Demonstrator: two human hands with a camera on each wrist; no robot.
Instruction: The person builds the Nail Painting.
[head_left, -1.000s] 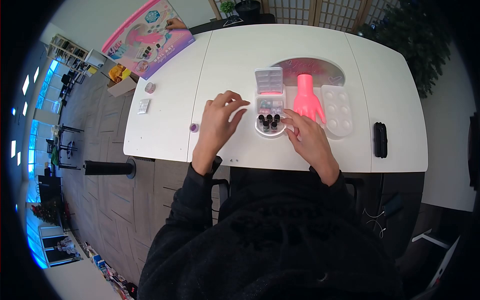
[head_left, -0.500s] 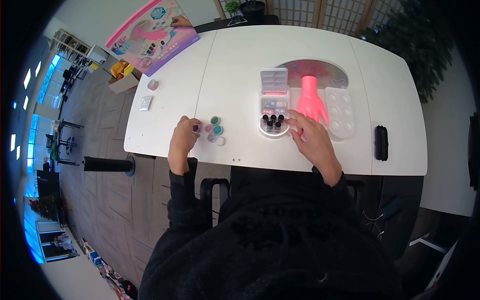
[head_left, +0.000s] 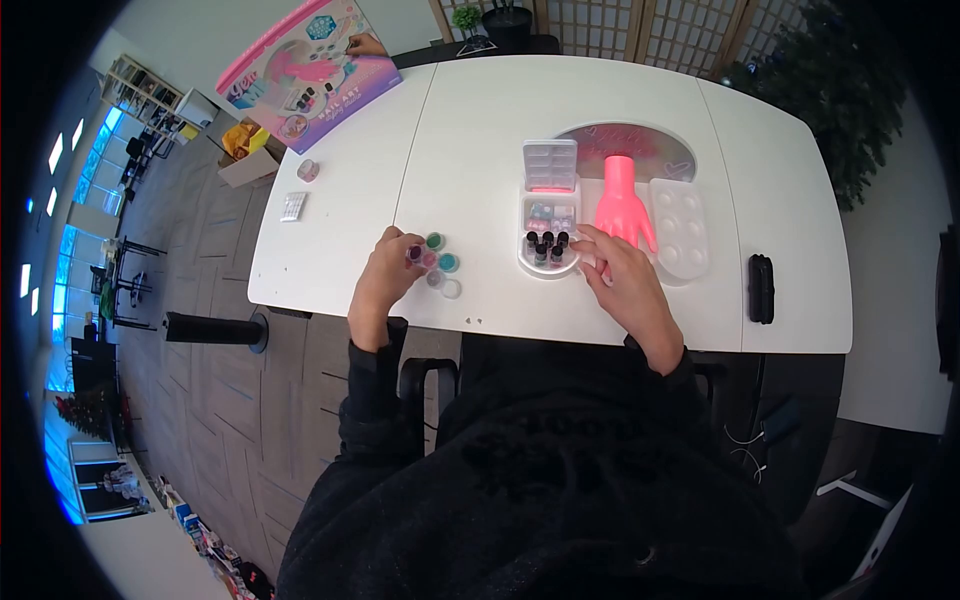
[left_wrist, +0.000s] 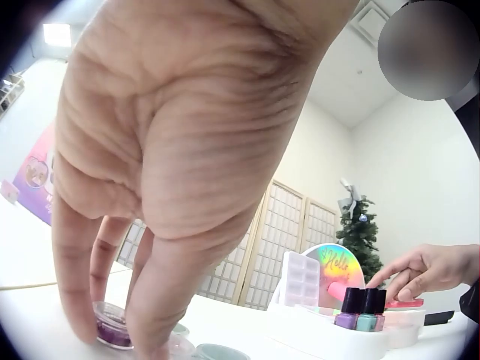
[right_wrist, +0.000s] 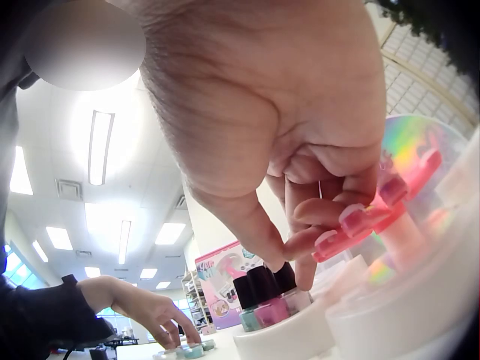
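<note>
My left hand (head_left: 382, 280) pinches a small clear pot of purple glitter (left_wrist: 112, 331) between fingers and thumb, low over the table. Close beside it are several more little pots, among them a green one (head_left: 435, 241), a teal one (head_left: 449, 262) and a white one (head_left: 452, 289). My right hand (head_left: 632, 288) hovers with loosely bent fingers at the right side of the black-capped nail polish bottles (right_wrist: 271, 306), fingertips right by the caps. Those bottles stand in the rounded front of a white tray (head_left: 524, 268). Behind the right fingers lies a pink plastic hand (head_left: 619, 200).
An upright clear-lidded case (head_left: 550, 165) stands behind the bottles. A white palette with round wells (head_left: 680, 228) lies right of the pink hand. Farther right is a black case (head_left: 761, 288). At the left stand a nail art box (head_left: 310, 75), a small pot (head_left: 308, 171) and a white packet (head_left: 292, 207).
My left hand swung left to the purple pot, then carried it right, up against the other pots. Those pots came into sight as the hand moved off them. The right hand stayed near the bottles.
</note>
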